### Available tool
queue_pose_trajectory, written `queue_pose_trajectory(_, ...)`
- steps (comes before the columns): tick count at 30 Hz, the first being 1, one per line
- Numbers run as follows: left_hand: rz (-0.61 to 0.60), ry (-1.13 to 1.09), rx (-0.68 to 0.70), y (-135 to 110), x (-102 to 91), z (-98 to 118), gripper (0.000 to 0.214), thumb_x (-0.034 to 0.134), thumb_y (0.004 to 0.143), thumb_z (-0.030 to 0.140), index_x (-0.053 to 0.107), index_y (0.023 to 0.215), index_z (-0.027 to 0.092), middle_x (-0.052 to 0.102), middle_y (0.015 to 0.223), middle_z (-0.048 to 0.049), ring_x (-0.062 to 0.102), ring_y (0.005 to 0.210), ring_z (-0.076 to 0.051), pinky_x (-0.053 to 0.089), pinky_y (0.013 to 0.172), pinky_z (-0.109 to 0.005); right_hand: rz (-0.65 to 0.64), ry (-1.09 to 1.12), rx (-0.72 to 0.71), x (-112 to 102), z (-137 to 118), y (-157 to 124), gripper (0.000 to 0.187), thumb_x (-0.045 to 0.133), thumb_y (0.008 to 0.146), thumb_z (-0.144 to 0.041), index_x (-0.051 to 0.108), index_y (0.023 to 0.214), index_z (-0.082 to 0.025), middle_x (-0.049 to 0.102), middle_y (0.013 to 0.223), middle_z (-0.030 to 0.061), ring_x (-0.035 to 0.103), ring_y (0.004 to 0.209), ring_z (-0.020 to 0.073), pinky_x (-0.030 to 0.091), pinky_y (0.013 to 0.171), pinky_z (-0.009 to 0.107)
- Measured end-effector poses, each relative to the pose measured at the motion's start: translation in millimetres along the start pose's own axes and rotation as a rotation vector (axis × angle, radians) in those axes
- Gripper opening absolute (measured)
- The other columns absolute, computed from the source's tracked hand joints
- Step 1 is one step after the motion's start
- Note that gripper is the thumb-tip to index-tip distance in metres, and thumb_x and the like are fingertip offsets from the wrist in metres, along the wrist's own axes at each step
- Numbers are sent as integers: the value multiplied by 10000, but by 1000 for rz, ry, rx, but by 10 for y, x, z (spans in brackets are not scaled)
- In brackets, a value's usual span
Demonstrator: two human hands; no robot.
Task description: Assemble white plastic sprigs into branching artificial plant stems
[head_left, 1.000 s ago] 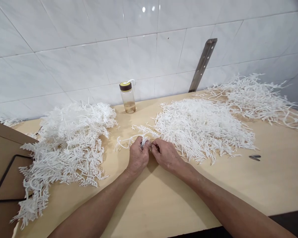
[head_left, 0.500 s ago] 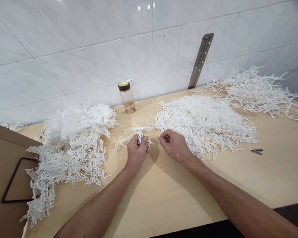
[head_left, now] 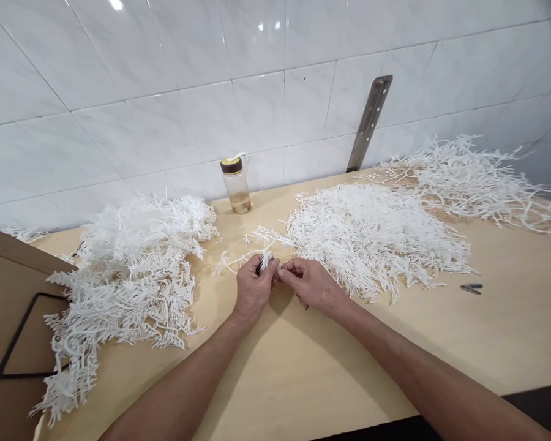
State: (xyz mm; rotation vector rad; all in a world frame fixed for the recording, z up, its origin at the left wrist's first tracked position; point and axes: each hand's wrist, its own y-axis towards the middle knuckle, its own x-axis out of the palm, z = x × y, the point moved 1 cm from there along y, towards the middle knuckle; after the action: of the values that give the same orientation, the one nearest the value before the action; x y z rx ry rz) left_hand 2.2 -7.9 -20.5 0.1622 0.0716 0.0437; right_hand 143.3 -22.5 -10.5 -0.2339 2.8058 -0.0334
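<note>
My left hand (head_left: 256,283) is closed around a white branched plastic piece (head_left: 266,261), whose thin strands stick out past the thumb and trail left over the table. Close beside it, my right hand (head_left: 310,283) is pinched at the fingertips near the left thumb. What lies in the right fingers is too small to make out. Just behind the right hand spreads a pile of short white sprigs (head_left: 371,239). On the left lies a taller heap of white branched pieces (head_left: 142,275).
A clear bottle (head_left: 239,193) with a dark lid stands by the tiled wall. At back right are longer white strands (head_left: 477,184). A small metal snipper (head_left: 471,288) lies on the wooden table (head_left: 509,331). A cardboard box (head_left: 13,306) stands at left; a metal bracket (head_left: 371,122) leans upright.
My right hand has moved left, bringing its fingertips up to my left hand. The left hand keeps its hold on the white branched piece. The view has tilted slightly.
</note>
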Motion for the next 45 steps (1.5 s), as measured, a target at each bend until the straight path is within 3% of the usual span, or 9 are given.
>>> queue_pose_trajectory(9, -8, -35, -51, 8, 7, -13, 312, 682, 791, 397, 483, 666, 193, 476, 570, 63, 448, 509, -84, 400, 506, -203, 120, -254, -258, 17, 27, 20, 205, 482, 888, -255, 559, 706, -200, 581, 643, -6, 508, 591, 142, 376, 568, 263)
queue_pose_trajectory(17, 47, -117, -123, 145, -63, 0, 295, 701, 770, 416, 535, 721, 178, 542, 566, 47, 508, 471, -90, 429, 480, -213, -111, -326, -481, 128, 10, -102, 165, 459, 916, -201, 569, 794, -211, 612, 719, 1, 523, 635, 149, 395, 624, 270)
queue_pose_trajectory(21, -15, -204, -143, 142, -87, 5, 361, 725, 748, 493, 632, 800, 148, 596, 645, 9, 565, 540, -107, 475, 521, -231, 102, -288, -377, -63, 8, -27, 121, 551, 894, -284, 627, 832, -212, 667, 727, 6, 578, 623, 155, 428, 616, 273)
queue_pose_trajectory(25, -53, -314, -227, 113, -101, 18, 445, 705, 752, 551, 689, 880, 125, 642, 746, -31, 591, 578, -117, 501, 548, -255, 503, -361, -330, -446, 4, 38, 125, 588, 862, -314, 626, 811, -207, 660, 714, 25, 569, 575, 158, 460, 623, 296)
queue_pose_trajectory(28, -74, -370, -251, 97, -103, 43, 444, 716, 745, 533, 697, 911, 122, 647, 760, -34, 599, 595, -118, 515, 581, -263, 801, -487, -365, -722, 5, 38, 99, 576, 834, -245, 643, 880, -188, 656, 830, 62, 546, 572, 148, 480, 656, 323)
queue_pose_trajectory(31, -82, -370, -246, 90, -97, 67, 434, 716, 750, 518, 680, 946, 132, 642, 749, -28, 589, 583, -114, 507, 558, -256, 907, -538, -446, -835, 0, 32, 183, 544, 816, -184, 656, 960, -165, 648, 978, 112, 570, 635, 156, 496, 637, 322)
queue_pose_trajectory(34, -89, -370, -236, 94, -86, 72, 461, 706, 761, 532, 659, 1000, 141, 649, 762, -35, 600, 598, -126, 510, 550, -260, 872, -446, -480, -731, -4, 33, 172, 536, 860, -217, 658, 969, -166, 679, 927, 96, 595, 654, 161, 497, 579, 291)
queue_pose_trajectory(40, -78, -373, -231, 100, -80, 19, 558, 677, 802, 531, 633, 1215, 159, 678, 1018, -96, 653, 816, -180, 549, 665, -298, 475, -227, -506, -211, -4, 26, 164, 561, 908, -299, 652, 977, -181, 707, 821, 42, 624, 634, 139, 505, 563, 248)
queue_pose_trajectory(45, -151, -360, -206, 64, -76, 26, 468, 700, 792, 490, 681, 1144, 181, 692, 1028, -79, 642, 869, -187, 524, 772, -305, 338, -165, -542, -40, -34, -17, 167, 551, 926, -317, 650, 940, -183, 712, 804, 45, 635, 622, 140, 508, 552, 245)
